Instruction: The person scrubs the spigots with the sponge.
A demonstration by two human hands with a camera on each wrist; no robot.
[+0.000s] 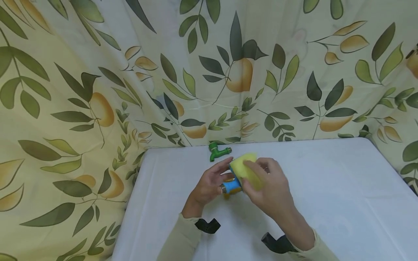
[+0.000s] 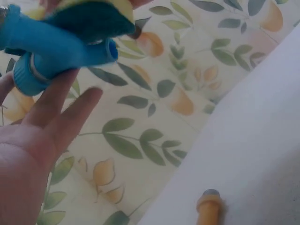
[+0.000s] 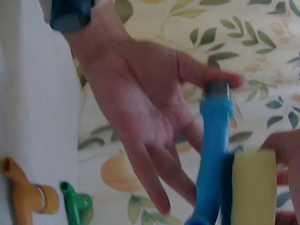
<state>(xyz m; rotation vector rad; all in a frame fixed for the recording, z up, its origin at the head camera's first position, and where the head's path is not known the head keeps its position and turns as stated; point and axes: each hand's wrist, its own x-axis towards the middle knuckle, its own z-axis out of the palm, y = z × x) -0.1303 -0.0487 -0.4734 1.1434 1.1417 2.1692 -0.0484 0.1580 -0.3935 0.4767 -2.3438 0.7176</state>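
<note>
My left hand (image 1: 206,185) holds a blue plastic tap (image 1: 232,185), thumb on its threaded metal end and fingertips against its other side. In my right hand (image 1: 272,188) is a yellow sponge (image 1: 247,170), pinched between thumb and fingers. The sponge's dark scouring side (image 2: 93,21) faces the blue tap and lies against it in the left wrist view. Below, on the table, lies an orange tap (image 3: 21,197), largely hidden behind the hands in the head view. Farther back lies a green tap (image 1: 217,151).
A white-covered table (image 1: 326,192) spreads under both hands. Behind it and to its left hangs a curtain (image 1: 147,90) printed with leaves and fruit. Black straps with dark blocks (image 1: 208,226) sit at both wrists.
</note>
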